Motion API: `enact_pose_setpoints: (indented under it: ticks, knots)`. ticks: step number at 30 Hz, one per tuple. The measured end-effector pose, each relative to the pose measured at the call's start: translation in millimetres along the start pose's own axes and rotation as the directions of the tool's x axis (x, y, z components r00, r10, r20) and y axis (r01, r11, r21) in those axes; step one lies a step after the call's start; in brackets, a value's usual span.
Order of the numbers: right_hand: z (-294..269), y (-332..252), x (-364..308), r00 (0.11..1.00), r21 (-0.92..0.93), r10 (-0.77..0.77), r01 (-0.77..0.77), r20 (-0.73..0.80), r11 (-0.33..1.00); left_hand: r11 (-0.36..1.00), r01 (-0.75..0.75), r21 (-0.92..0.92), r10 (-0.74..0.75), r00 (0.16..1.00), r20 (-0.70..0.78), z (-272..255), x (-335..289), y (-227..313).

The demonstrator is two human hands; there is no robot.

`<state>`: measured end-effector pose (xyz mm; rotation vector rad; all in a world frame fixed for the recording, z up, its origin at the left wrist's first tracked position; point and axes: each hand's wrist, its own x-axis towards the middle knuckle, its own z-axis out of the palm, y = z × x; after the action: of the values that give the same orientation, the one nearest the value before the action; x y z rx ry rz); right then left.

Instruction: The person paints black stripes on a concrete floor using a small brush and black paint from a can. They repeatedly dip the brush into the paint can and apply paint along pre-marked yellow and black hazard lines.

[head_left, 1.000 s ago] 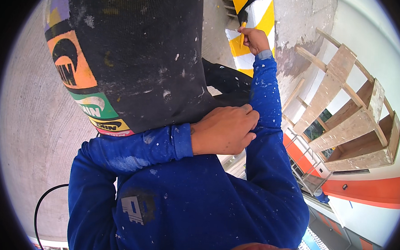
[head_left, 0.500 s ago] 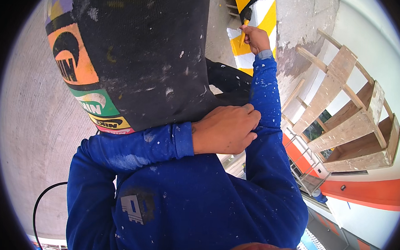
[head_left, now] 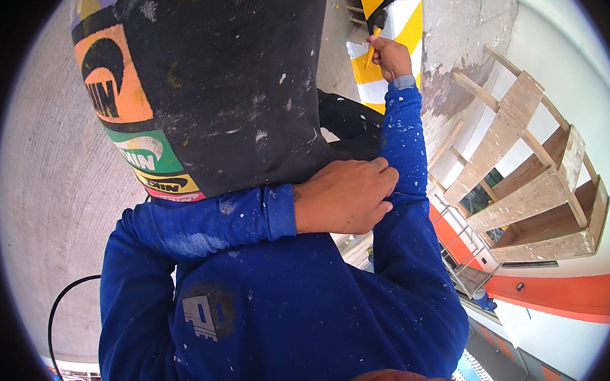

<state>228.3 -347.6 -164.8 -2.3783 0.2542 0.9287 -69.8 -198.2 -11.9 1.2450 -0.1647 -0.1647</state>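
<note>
My right hand (head_left: 392,61) is at the far end of my outstretched arm, closed around the yellow handle of a paintbrush (head_left: 370,58). The brush's dark bristle end lies against a black patch on a block or kerb (head_left: 404,24) striped in yellow and white. Across my body, my left hand (head_left: 342,195) lies against my right sleeve near the elbow. Its fingers are curled in, and whatever may be inside them is hidden. Both blue sleeves carry paint specks.
My dark, paint-spotted trouser leg (head_left: 235,85) fills the upper middle. Right of the striped surface stand wooden plank frames (head_left: 505,131) by a white and orange wall (head_left: 559,290). Concrete floor (head_left: 47,179) spreads left, with a black cable (head_left: 55,309) curving over it.
The view and my leg have shifted very slightly. Both hands keep their places, and the brush stays at the black patch.
</note>
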Motion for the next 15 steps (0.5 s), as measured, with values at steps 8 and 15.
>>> enact_pose_setpoints:
  ticks: [8, 15]
  knots:
    - [0.8, -1.2, -0.6, 1.000, -0.012, -0.009, 0.009, -0.004, 1.000, 1.000, 0.005, 0.014, -0.005, 1.000, 0.003, -0.7, -0.3, 1.1]
    - [1.9, -1.7, -9.0, 1.000, -0.021, -0.007, 0.007, -0.020, 1.000, 1.000, 0.000, 0.002, 0.000, 1.000, 0.004, 2.9, -3.0, 0.9]
